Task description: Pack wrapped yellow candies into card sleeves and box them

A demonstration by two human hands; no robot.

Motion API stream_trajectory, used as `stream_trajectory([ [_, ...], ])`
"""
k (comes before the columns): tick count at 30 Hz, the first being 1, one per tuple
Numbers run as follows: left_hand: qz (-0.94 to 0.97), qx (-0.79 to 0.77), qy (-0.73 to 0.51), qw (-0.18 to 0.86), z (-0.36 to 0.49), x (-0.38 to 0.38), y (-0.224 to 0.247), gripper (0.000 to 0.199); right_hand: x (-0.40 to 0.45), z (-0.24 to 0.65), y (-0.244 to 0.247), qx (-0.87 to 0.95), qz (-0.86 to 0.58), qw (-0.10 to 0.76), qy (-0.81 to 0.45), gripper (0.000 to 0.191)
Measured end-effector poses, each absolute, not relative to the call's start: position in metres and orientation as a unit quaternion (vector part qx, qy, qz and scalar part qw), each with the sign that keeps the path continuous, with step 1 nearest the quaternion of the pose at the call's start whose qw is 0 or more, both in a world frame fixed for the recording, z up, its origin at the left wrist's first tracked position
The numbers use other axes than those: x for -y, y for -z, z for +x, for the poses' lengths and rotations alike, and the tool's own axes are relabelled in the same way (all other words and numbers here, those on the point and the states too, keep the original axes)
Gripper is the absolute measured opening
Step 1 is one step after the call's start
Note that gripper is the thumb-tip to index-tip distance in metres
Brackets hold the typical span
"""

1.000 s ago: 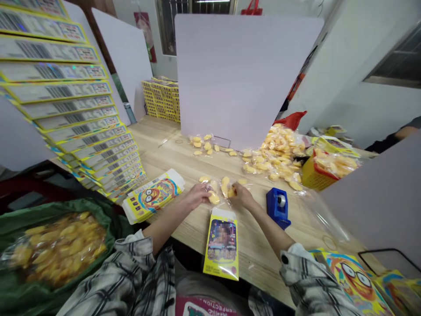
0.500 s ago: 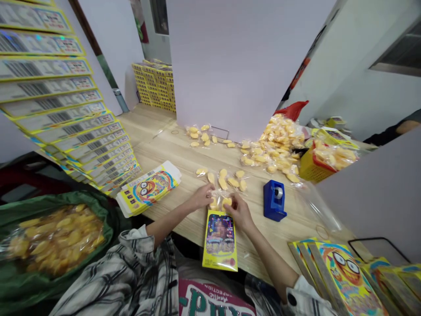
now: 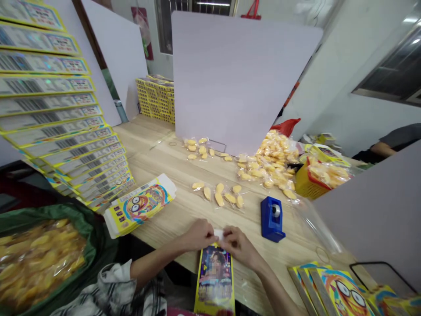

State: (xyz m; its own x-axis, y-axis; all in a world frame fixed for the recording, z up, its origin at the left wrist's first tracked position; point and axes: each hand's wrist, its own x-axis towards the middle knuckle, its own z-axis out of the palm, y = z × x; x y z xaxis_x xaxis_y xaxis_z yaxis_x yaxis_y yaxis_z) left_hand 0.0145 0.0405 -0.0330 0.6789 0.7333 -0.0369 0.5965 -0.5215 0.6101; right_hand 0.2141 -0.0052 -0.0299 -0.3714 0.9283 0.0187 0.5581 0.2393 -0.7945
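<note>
Box [image 3: 215,281] lies print up at the tabletop's [image 3: 144,145] near edge, its flap end away from the person, its near end jutting past that edge. Half a second ago the left hand [image 3: 200,235] and right hand [image 3: 241,248] held two yellow pieces at the box's far end; those no longer show, and both hands are at the white flap [image 3: 218,234]. The left fingers pinch its left side; the right thumb and forefinger seem to pinch its right. Likely the pieces went in and closing is under way. Other pieces [image 3: 219,188] lie beyond the box; a tape dispenser [image 3: 271,217] stands to its right.
</note>
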Motion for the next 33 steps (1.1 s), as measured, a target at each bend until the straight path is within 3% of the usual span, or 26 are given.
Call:
stream_trajectory([
  [4,0.881,-0.376,-0.117,0.262,0.019,-0.046,0.024,0.028,-0.012,0.226,0.027,0.708,-0.515,0.314,-0.366,0.025],
  [7,0.872,-0.426,-0.149,0.192,0.024,-0.078,0.011,0.022,-0.051,0.244,0.027,0.609,-0.631,0.406,-0.256,0.030],
  [11,0.914,-0.386,-0.099,0.081,0.038,-0.119,0.009,0.055,-0.097,0.258,0.038,0.526,-0.735,0.389,-0.180,0.038],
  [13,0.930,-0.357,-0.067,0.058,0.046,-0.127,0.016,0.049,-0.104,0.257,0.046,0.523,-0.740,0.376,-0.194,0.044],
  [16,0.933,-0.350,-0.068,0.042,0.052,-0.129,0.022,0.031,-0.099,0.254,0.055,0.490,-0.716,0.426,-0.258,0.053],
  [20,0.909,-0.377,-0.153,0.095,0.046,-0.134,0.007,0.027,-0.081,0.258,0.052,0.445,-0.668,0.493,-0.335,0.049],
  [24,0.809,-0.443,-0.278,0.270,0.031,-0.145,-0.013,0.024,-0.072,0.264,0.038,0.397,-0.575,0.549,-0.459,0.044],
  [29,0.785,-0.473,-0.253,0.310,0.027,-0.146,-0.010,0.009,-0.076,0.253,0.018,0.400,-0.509,0.552,-0.526,0.043],
  [30,0.782,-0.486,-0.250,0.300,0.028,-0.144,-0.009,0.011,-0.077,0.250,0.013,0.401,-0.497,0.553,-0.535,0.043],
  [33,0.780,-0.512,-0.265,0.244,0.033,-0.140,-0.013,0.052,-0.074,0.242,-0.004,0.418,-0.472,0.551,-0.547,0.041],
])
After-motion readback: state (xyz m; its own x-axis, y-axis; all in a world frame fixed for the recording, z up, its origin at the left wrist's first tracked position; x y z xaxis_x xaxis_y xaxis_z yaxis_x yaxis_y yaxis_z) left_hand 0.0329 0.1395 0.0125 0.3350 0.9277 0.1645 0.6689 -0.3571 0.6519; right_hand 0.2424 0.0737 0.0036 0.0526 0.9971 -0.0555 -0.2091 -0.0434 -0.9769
